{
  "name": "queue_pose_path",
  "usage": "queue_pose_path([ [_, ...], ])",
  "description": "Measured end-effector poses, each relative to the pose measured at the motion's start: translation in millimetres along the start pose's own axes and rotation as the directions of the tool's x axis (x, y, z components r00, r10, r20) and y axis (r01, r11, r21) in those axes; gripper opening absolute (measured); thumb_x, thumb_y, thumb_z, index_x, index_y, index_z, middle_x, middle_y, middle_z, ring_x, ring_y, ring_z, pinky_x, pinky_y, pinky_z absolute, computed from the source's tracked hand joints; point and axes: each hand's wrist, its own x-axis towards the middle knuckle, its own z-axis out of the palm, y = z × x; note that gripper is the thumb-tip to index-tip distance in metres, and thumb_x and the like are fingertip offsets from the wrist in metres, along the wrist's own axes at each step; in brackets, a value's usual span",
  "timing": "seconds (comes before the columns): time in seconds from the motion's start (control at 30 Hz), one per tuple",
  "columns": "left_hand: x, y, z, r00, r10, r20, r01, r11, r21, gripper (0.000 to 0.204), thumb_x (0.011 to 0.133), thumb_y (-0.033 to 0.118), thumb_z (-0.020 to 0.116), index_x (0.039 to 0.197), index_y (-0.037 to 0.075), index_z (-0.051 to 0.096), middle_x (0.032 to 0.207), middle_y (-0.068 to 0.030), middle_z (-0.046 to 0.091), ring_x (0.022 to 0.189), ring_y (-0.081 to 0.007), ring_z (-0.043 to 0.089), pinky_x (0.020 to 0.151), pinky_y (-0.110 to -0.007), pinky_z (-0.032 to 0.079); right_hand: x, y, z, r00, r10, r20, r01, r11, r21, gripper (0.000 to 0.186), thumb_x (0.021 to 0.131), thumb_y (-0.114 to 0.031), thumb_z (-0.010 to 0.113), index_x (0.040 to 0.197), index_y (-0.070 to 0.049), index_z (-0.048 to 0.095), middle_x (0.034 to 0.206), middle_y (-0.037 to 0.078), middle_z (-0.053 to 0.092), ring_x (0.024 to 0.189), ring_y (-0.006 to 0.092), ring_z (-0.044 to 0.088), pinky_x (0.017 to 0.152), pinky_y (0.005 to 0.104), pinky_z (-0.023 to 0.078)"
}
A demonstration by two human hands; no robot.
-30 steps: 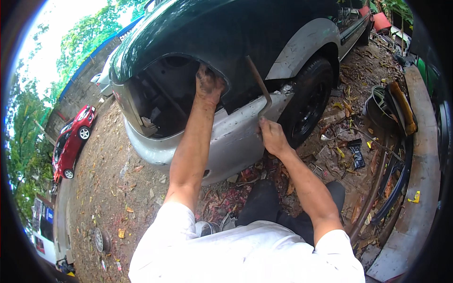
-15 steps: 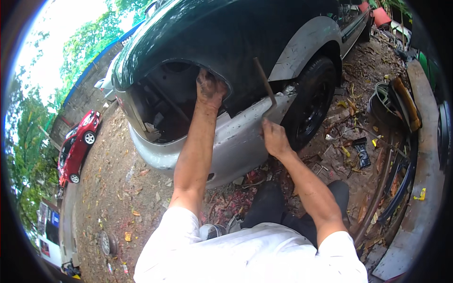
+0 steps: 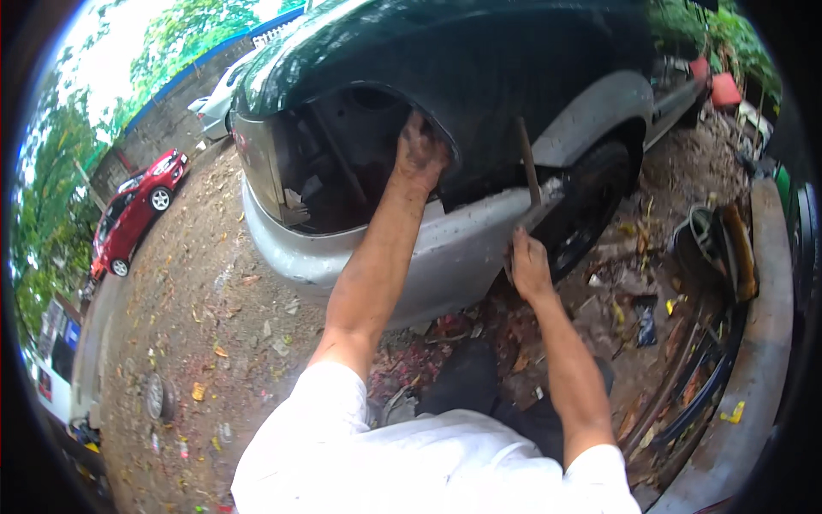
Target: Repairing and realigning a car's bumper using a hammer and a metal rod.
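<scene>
A dark green car stands in front of me with its headlight out, leaving a dark opening [image 3: 334, 163]. My left hand [image 3: 419, 150], dirty with grime, reaches up and grips the fender edge [image 3: 454, 163] at that opening's right side. My right hand [image 3: 528, 265] is curled on the right end of the silver bumper [image 3: 428, 257], fingers against its edge. A brown wooden stick [image 3: 527, 163] stands tilted just above that hand, between fender and bumper; whether the hand touches it is unclear. The front wheel [image 3: 591, 206] is right of the hand.
I crouch on dirt strewn with dead leaves [image 3: 214, 343]. Scrap parts and a dark round housing [image 3: 711, 248] lie at the right beside a concrete kerb [image 3: 762, 360]. A red car [image 3: 137, 214] is parked far left, a white car [image 3: 218, 103] behind.
Both hands keep their places on the car. The view has shifted, so the car's front sits further right and larger in the picture.
</scene>
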Motion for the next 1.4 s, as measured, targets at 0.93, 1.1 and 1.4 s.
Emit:
queue_pose_path([
  [0.93, -32.8, 16.2, 2.7, 0.948, 0.196, -0.250, -0.164, 0.976, 0.143, 0.073, 0.092, 0.054, 0.033, 0.143, 0.005, 0.012, 0.150, -0.0093, 0.008, 0.138, -0.0232, 0.010, 0.111, -0.040, 0.007, -55.4, 4.4, -3.4, 0.959, 0.250, 0.131, -0.281, 0.880, 0.383, 0.064, 0.089, -0.061, 0.033, 0.074, -0.001, 0.051, 0.053, 0.000, 0.042, 0.043, 0.0087, 0.042, 0.040, 0.0226, 0.034],
  [1.1, -28.2, 14.5, 11.2, 0.906, 0.256, -0.338, -0.203, 0.962, 0.183, 0.054, 0.094, 0.047, 0.037, 0.124, 0.003, 0.043, 0.125, -0.0119, 0.050, 0.111, -0.0264, 0.052, 0.101, -0.043, 0.035, -56.2, 6.3, -11.2, 0.970, 0.185, 0.158, -0.231, 0.902, 0.364, 0.064, 0.090, -0.060, 0.031, 0.075, -0.002, 0.051, 0.055, 0.002, 0.046, 0.045, 0.0105, 0.046, 0.042, 0.0231, 0.036],
  [1.4, -74.8, 27.1, 21.6, 0.768, 0.438, -0.468, -0.374, 0.899, 0.227, 0.059, 0.094, 0.048, 0.034, 0.113, -0.005, 0.049, 0.112, -0.0153, 0.057, 0.105, -0.0262, 0.055, 0.095, -0.037, 0.043, -82.3, 18.7, -34.8, 0.968, 0.245, 0.046, -0.242, 0.880, 0.409, 0.059, 0.091, -0.056, 0.033, 0.075, -0.002, 0.052, 0.055, 0.004, 0.049, 0.044, 0.0109, 0.048, 0.040, 0.0227, 0.036],
])
